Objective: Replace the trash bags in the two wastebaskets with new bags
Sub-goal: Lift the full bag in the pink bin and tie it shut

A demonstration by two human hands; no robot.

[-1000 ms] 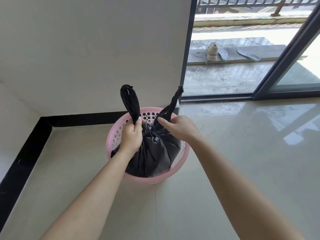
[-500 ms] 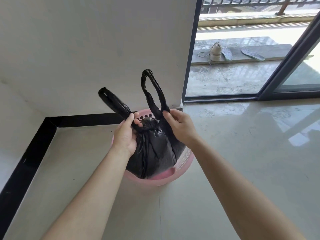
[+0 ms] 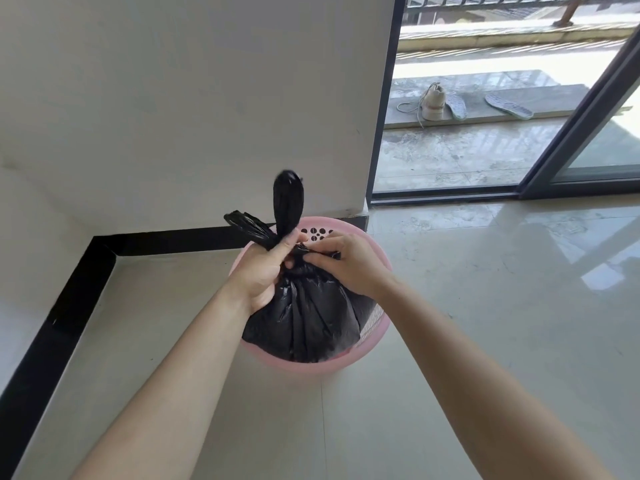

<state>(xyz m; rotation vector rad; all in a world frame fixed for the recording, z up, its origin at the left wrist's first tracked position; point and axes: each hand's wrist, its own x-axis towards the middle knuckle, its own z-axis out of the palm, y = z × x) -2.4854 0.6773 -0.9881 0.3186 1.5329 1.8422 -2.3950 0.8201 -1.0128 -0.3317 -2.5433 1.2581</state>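
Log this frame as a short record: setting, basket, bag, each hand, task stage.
setting: tiled floor corner by a glass sliding door
wastebasket: pink, perforated, on the floor
trash bag: black, bulging, inside the wastebasket
left hand: grips both handles at their base
right hand: pinches the gathered neck
handles: two loops sticking up
stage: old bag being tied, not yet lifted out
outside: shoe on a ledge

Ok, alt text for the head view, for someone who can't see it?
A person knots a bulging black trash bag sitting in a pink wastebasket. The left hand grips both handle loops; the right hand pinches the bag's neck. A shoe lies beyond the glass door.
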